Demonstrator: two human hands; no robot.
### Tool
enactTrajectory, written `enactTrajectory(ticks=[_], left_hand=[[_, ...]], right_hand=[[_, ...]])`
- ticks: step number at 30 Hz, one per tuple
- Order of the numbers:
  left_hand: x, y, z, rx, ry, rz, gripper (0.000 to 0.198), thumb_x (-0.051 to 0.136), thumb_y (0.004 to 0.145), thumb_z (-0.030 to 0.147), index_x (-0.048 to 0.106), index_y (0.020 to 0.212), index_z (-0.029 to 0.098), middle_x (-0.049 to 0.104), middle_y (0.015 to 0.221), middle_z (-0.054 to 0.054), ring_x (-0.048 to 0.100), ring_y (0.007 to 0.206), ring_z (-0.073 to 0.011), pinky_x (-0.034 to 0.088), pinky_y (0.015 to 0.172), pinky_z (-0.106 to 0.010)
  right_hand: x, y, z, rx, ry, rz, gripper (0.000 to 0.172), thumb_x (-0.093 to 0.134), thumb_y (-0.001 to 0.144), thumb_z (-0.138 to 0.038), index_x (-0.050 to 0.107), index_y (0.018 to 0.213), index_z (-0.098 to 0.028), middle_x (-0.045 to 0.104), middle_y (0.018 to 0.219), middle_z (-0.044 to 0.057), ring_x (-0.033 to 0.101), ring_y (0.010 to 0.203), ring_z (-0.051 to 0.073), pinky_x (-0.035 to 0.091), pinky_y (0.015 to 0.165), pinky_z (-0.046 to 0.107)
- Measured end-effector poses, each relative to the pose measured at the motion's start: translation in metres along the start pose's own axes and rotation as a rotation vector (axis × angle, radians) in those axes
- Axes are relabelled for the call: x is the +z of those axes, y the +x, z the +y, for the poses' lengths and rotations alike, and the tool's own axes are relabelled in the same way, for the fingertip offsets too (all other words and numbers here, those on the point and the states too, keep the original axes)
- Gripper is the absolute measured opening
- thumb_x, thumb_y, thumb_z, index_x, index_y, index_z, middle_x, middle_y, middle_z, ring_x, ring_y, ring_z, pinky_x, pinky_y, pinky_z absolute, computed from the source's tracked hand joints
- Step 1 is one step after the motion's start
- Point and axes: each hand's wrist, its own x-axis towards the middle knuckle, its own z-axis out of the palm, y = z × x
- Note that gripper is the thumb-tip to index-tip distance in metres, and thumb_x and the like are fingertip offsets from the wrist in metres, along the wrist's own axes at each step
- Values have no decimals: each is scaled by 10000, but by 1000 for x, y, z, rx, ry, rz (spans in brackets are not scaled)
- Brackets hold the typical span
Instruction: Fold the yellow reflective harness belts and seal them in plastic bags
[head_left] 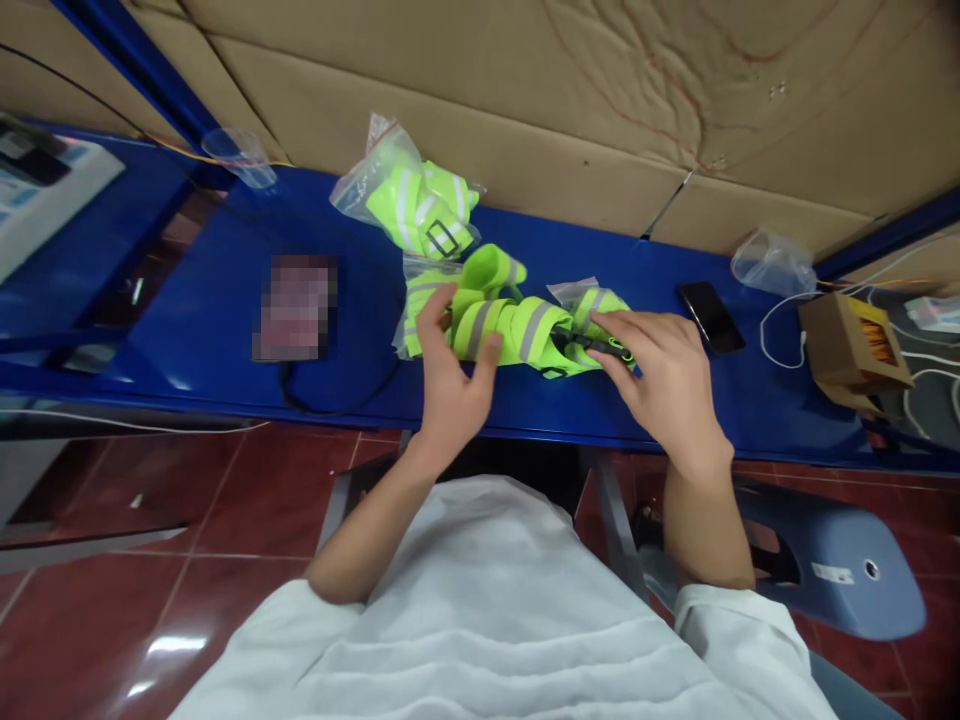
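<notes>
A rolled neon-yellow reflective strap [506, 330] with grey bands lies near the front edge of the blue table. My left hand [456, 375] curls around its left end, thumb and index finger on either side of the fabric. At the right end, my right hand [664, 370] pinches a black buckle piece [596, 345] between thumb and fingers. Beside the roll, at left, another reflective strap [420, 300] sits in clear plastic. Behind it lies a clear zip bag [386, 165] with a folded reflective strap [424, 205] and a black buckle showing.
Right of my hands lie a phone [711, 317], a cardboard box [851, 345] and a plastic cup [772, 262]. A pixelated item [296, 308] with a black cable is at left. Another clear cup [240, 155] stands by the cardboard back wall [480, 100]. A stool [840, 560] is below right.
</notes>
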Motion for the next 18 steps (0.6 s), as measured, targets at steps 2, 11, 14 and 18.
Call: enactTrajectory(ticks=[2,11,14,18], left_hand=[[2,2,7,129,183,-42,462,657,1013,421,551,1431,257,416,1575,-161,428,1499,-348,357,1273,-547],[-13,37,51,552,379,-282,633,781,941,387,517,1502,259,488,1594,-189,481,1512,-341,438,1238,-518],[-26,51,59,569,383,-503,402,668,1007,273,630,1407,268,630,1489,-128,617,1402,-295,520,1162,-455],[-42,64,52,295,252,-764,392,608,1008,233,671,1394,261,760,1329,-46,730,1223,-222,585,1038,-304]], right_hand=[[-5,2,3,-43,-82,4,386,556,1068,-404,670,1425,-312,724,1354,98,668,1229,337,481,1041,528],[-21,13,7,-281,-72,176,438,518,1070,-160,641,1459,-318,754,1324,58,723,1213,235,550,1064,413],[-19,11,6,-376,-11,202,394,579,1041,-128,697,1343,-351,757,1342,26,722,1247,231,541,1080,436],[-11,1,12,-306,77,285,307,655,1004,-148,742,1205,-364,799,1207,1,745,1178,237,542,1026,448]])
